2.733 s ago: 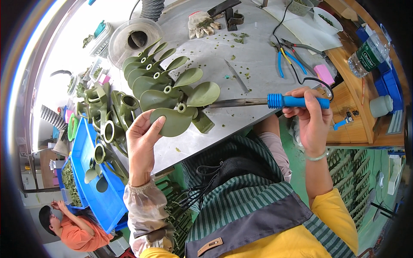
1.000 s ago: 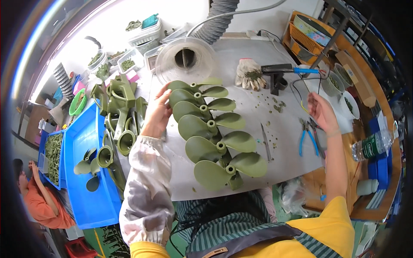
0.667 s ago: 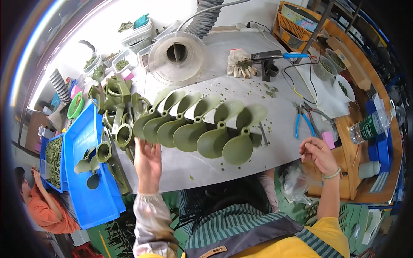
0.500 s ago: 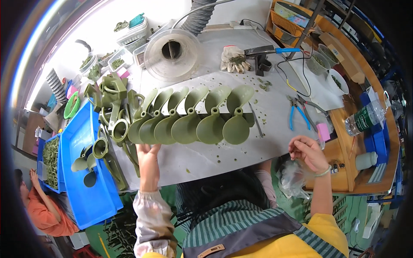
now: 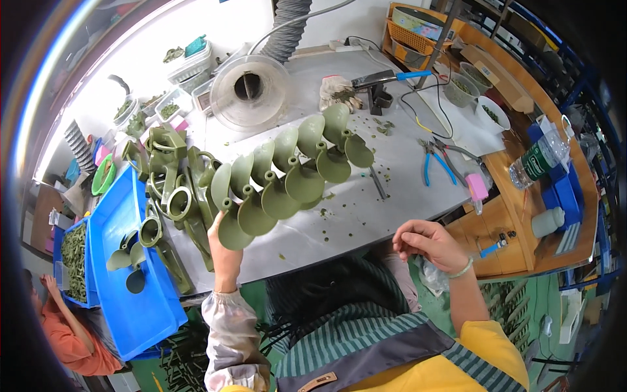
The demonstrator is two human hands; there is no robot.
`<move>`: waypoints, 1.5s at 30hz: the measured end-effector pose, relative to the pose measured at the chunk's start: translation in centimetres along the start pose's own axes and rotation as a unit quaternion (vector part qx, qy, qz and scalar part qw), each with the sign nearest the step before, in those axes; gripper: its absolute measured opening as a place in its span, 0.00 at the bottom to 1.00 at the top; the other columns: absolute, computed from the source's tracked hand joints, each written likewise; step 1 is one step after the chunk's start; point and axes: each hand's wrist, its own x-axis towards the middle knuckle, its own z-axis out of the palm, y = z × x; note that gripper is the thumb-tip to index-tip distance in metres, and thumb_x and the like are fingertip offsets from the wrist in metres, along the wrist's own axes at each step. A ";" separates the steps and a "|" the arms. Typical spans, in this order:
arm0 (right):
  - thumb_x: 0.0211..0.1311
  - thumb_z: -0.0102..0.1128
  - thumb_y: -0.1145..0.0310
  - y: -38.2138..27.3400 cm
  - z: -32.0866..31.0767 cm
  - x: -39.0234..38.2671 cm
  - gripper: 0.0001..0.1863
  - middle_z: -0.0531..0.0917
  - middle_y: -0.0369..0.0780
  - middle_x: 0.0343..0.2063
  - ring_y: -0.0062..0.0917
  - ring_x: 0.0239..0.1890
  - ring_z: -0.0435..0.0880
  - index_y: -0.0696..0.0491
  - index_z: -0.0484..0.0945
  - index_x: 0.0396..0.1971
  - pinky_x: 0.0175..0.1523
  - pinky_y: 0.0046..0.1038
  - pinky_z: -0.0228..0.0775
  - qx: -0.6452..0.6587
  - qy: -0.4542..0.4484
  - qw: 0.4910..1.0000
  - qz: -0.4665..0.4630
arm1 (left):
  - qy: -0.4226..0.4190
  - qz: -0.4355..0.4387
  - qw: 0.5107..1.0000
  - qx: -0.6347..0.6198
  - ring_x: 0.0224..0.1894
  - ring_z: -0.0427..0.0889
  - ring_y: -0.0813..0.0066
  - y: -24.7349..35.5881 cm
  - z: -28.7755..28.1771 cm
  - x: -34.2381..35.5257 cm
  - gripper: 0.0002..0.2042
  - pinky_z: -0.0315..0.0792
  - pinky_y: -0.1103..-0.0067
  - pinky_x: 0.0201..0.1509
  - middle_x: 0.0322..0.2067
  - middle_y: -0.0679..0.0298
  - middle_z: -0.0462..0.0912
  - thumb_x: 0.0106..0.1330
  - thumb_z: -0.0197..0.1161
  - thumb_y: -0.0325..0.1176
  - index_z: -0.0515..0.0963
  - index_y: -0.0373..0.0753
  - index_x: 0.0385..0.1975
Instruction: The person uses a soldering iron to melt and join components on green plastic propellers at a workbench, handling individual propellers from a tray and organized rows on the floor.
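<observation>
A row of green propellers (image 5: 273, 196), with rounded blades and small hub rings, hangs slanted above the grey worktable (image 5: 287, 251). My left hand (image 5: 225, 258) grips its near left end; the fingertips are partly hidden behind the nearest blade. To the right, past the table's front edge, my right hand (image 5: 431, 247) is held in the air with its fingers curled in, and nothing shows in them. Left of the row stand several green moulded parts with rings (image 5: 179, 202). Loose propellers (image 5: 135, 281) lie in a blue tray (image 5: 117, 209).
A clear round hood (image 5: 225, 104) with a grey hose (image 5: 287, 29) stands at the back. Behind the row lie a glove (image 5: 338, 91) and a black tool with a blue cord (image 5: 375, 80). Pliers (image 5: 436, 163) and a water bottle (image 5: 539, 160) are at right. Another person (image 5: 75, 333) sits far left.
The row of propellers has swung from nearly level to slanted, its left end now lower and closer to me. My right hand has moved left.
</observation>
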 end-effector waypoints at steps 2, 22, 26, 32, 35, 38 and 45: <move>0.67 0.52 0.70 0.6 0.8 0.5 0.08 0.81 0.38 0.32 0.19 0.31 0.80 0.60 0.76 0.38 0.39 0.21 0.75 0.003 -0.003 1.000 0.002 | 0.016 -0.035 0.997 -0.069 0.31 0.75 0.79 -0.3 0.3 0.6 0.09 0.70 0.81 0.38 0.29 0.66 0.80 0.57 0.59 0.20 0.77 0.29 0.38; 0.62 0.46 0.80 7.6 12.1 8.2 0.24 0.70 0.45 0.53 0.28 0.55 0.73 0.61 0.59 0.59 0.62 0.29 0.63 -0.059 0.050 0.963 -0.259 | -0.156 -0.066 0.983 -0.074 0.51 0.74 0.69 5.6 6.6 -5.3 0.24 0.76 0.79 0.47 0.53 0.58 0.64 0.60 0.59 0.19 0.65 0.33 0.58; 0.56 0.55 0.79 10.0 10.8 7.6 0.23 0.76 0.43 0.48 0.26 0.53 0.74 0.60 0.66 0.54 0.57 0.29 0.66 -0.024 0.050 0.964 -0.258 | -0.271 -0.074 0.952 -0.121 0.56 0.70 0.64 4.2 5.9 -7.5 0.24 0.74 0.76 0.52 0.56 0.55 0.62 0.60 0.55 0.16 0.65 0.34 0.58; 0.51 0.64 0.68 9.2 10.4 8.4 0.23 0.77 0.51 0.44 0.44 0.47 0.76 0.58 0.71 0.48 0.52 0.38 0.67 -0.245 0.289 0.871 -0.314 | -0.285 -0.217 0.919 -0.165 0.43 0.78 0.74 3.0 5.1 -5.3 0.11 0.73 0.80 0.46 0.42 0.61 0.77 0.65 0.54 0.19 0.72 0.31 0.47; 0.47 0.64 0.66 9.2 9.3 8.4 0.23 0.78 0.54 0.39 0.51 0.43 0.75 0.59 0.72 0.45 0.49 0.43 0.68 -0.277 0.293 0.868 -0.291 | -0.318 -0.192 0.920 -0.122 0.41 0.79 0.75 2.2 5.1 -4.0 0.11 0.73 0.80 0.47 0.38 0.60 0.80 0.66 0.53 0.20 0.72 0.30 0.47; 0.45 0.60 0.70 6.2 9.4 7.7 0.19 0.78 0.55 0.33 0.51 0.39 0.77 0.62 0.72 0.38 0.45 0.44 0.69 -0.285 0.275 0.897 -0.195 | -0.304 -0.202 0.922 -0.131 0.36 0.78 0.73 0.8 5.6 -3.5 0.15 0.72 0.79 0.41 0.34 0.58 0.79 0.63 0.59 0.23 0.72 0.26 0.49; 0.43 0.60 0.74 7.9 6.9 5.7 0.13 0.80 0.51 0.21 0.44 0.30 0.81 0.63 0.72 0.30 0.35 0.39 0.71 -0.190 0.374 0.867 -0.270 | -0.460 -0.099 0.881 0.057 0.40 0.76 0.76 0.2 8.6 -2.7 0.17 0.71 0.82 0.40 0.45 0.55 0.78 0.69 0.51 0.24 0.68 0.28 0.56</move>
